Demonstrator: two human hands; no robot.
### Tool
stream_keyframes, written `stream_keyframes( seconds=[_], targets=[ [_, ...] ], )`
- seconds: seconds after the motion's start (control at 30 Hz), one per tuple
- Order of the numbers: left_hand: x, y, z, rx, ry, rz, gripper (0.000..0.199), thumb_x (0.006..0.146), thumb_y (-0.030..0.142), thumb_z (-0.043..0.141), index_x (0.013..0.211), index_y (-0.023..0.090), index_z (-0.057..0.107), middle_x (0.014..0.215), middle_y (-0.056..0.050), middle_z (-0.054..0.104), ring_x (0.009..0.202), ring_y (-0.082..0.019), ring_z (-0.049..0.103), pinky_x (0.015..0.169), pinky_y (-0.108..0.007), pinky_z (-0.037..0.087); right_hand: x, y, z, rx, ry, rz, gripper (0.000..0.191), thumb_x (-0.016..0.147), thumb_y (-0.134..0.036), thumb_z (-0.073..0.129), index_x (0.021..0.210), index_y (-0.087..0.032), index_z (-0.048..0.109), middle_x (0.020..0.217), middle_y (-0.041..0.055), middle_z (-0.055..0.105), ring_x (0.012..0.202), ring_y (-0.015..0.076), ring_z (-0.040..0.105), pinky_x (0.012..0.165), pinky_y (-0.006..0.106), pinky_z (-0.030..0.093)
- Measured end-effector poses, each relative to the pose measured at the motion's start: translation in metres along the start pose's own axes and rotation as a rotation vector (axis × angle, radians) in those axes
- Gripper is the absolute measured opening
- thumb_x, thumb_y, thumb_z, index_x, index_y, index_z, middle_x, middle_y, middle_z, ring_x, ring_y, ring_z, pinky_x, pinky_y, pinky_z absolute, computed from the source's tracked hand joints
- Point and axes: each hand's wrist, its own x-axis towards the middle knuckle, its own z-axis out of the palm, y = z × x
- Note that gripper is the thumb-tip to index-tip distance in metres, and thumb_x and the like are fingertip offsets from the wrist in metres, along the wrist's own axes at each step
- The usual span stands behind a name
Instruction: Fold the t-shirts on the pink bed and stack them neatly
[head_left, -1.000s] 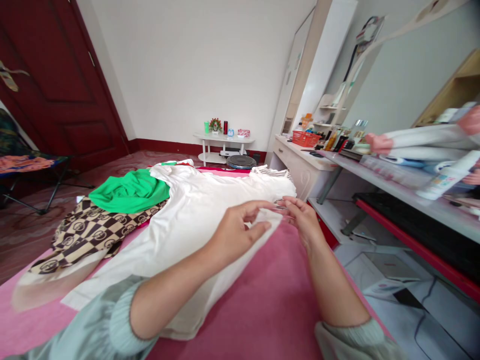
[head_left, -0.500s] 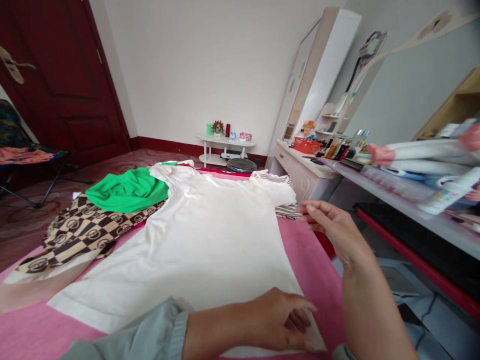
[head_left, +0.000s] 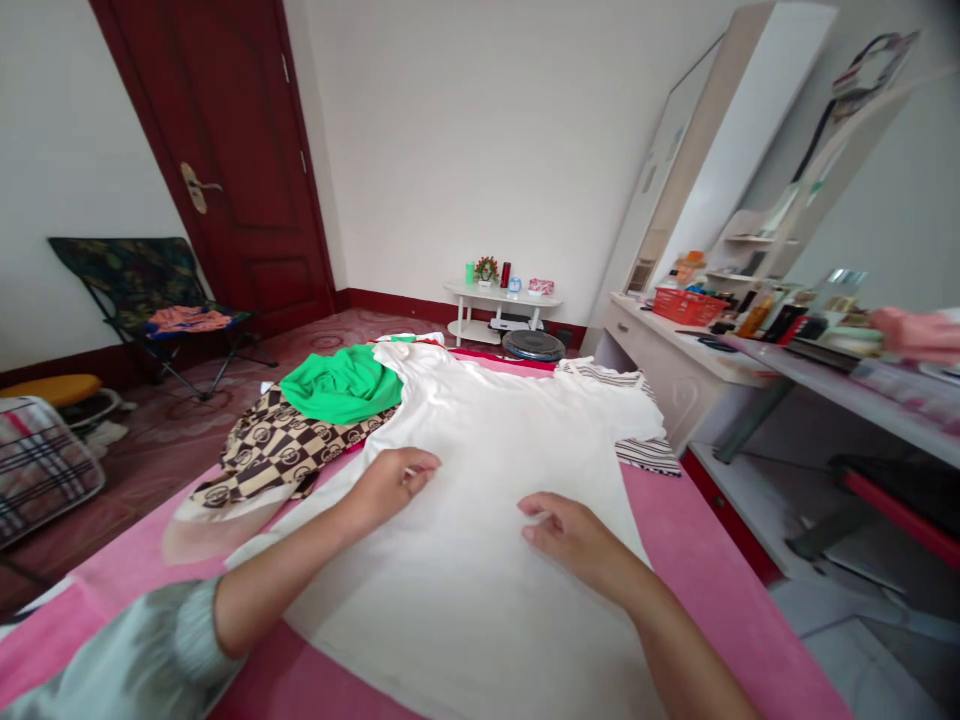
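A white shirt [head_left: 480,440] lies spread over a pink-covered surface [head_left: 697,580]. Above its left half is my left hand [head_left: 394,482], fingers curled but with a gap to the thumb and nothing seen between them. My right hand [head_left: 574,535] hovers over the shirt's right half, thumb and fingers apart, holding nothing. Beside the shirt's left sleeve a green garment [head_left: 341,385] rests on a brown and cream checkered cloth [head_left: 281,450]. Striped fabric [head_left: 646,455] shows under the sleeve on the right.
A dressing table [head_left: 675,350] with a red basket [head_left: 686,303] and bottles stands at the right. At the back is a low white table [head_left: 499,293]. A folding chair [head_left: 142,290] stands left, near a dark red door [head_left: 240,150].
The view has turned left. My left hand has moved up and left from the shirt's lower right corner; my right hand has come from beside the shirt to above it.
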Motion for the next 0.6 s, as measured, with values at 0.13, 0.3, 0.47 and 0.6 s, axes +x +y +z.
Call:
stream_keyframes(
  seconds=[0.13,0.3,0.47,0.6],
  targets=[
    [-0.033,-0.034,-0.061,0.349,0.108,-0.096,0.025,0.08,0.028,0.05,0.096,0.021,0.069,0.096,-0.006,0.071,0.083,-0.022,0.064,0.072,-0.029,0.045,0.005,0.009,0.019,-0.13,-0.041,-0.068,0.022,0.077,-0.028,0.056,0.097,-0.023,0.064,0.103,0.0039,0.06,0.08,0.0165,0.059,0.076,0.03,0.046],
    [-0.071,-0.04,-0.086,0.656,0.033,-0.333,0.02,0.079,0.035,0.054,0.091,0.025,0.067,0.092,-0.006,0.069,0.084,-0.023,0.062,0.069,-0.029,0.039,0.015,0.014,0.024,-0.228,-0.032,-0.075,0.023,0.079,-0.032,0.052,0.098,-0.024,0.063,0.1,0.0032,0.058,0.076,0.0156,0.057,0.075,0.03,0.045],
    [-0.077,-0.045,-0.081,0.717,0.018,-0.525,0.044,0.072,0.055,0.059,0.1,0.021,0.063,0.09,-0.011,0.067,0.082,-0.027,0.062,0.066,-0.031,0.038,0.015,0.018,0.025,-0.211,-0.032,-0.079,0.023,0.079,-0.031,0.052,0.098,-0.025,0.063,0.1,0.0026,0.058,0.075,0.0153,0.057,0.075,0.03,0.046],
    [-0.068,-0.05,-0.081,0.628,-0.013,-0.501,0.032,0.072,0.049,0.059,0.086,0.02,0.065,0.085,-0.009,0.067,0.081,-0.027,0.061,0.064,-0.03,0.037,0.013,0.021,0.024,-0.162,-0.029,-0.094,0.023,0.078,-0.029,0.052,0.098,-0.024,0.063,0.101,0.003,0.057,0.075,0.0151,0.057,0.076,0.031,0.046]
  ],
)
